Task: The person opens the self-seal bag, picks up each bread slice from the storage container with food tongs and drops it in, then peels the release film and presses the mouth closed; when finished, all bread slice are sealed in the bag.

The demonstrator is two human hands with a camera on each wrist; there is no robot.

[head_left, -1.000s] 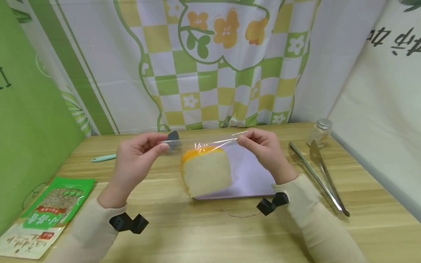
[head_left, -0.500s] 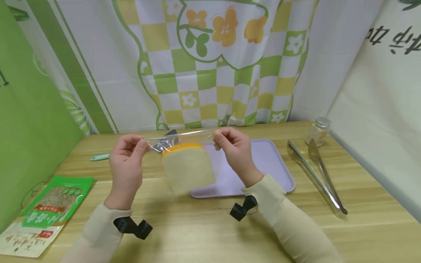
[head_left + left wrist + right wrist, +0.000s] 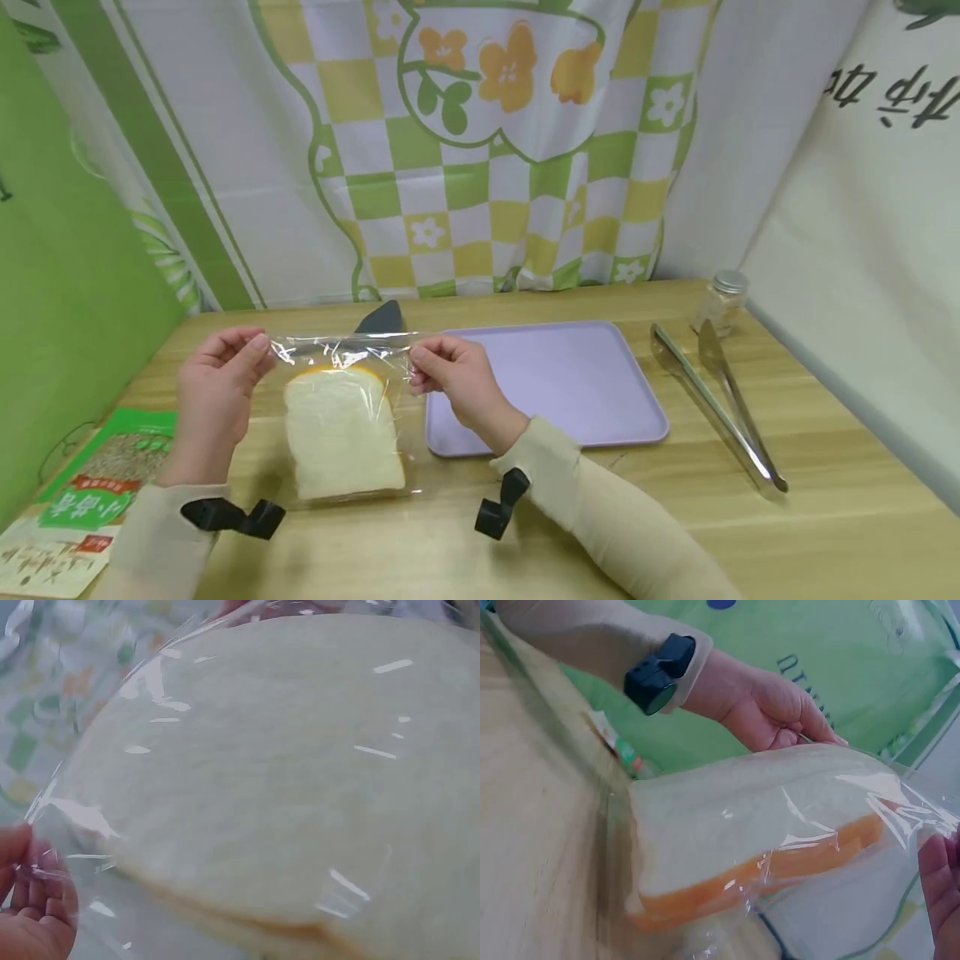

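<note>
A clear plastic bag [image 3: 341,350] with sliced bread [image 3: 341,433] inside hangs upright between my two hands. My left hand [image 3: 221,379] pinches the bag's top left corner between thumb and fingers. At the opposite top corner, my right hand [image 3: 457,375] pinches the plastic the same way. The bread has a white face and an orange-brown crust; in the right wrist view the bread [image 3: 757,825] shows as slices stacked together. Filling most of the left wrist view is the bread's pale face [image 3: 285,765] behind shiny film.
A lilac tray [image 3: 570,383] lies right of the bag. Metal tongs [image 3: 720,408] rest farther right, near a small jar [image 3: 722,302] with a silver lid. The dark head of a spatula [image 3: 381,318] shows behind the bag. A green seed packet [image 3: 97,483] lies at the left.
Both hands have carried the bagged bread leftward, off from over the lilac tray. The bread's face now turns more toward the head camera, and the left hand covers part of the green packet.
</note>
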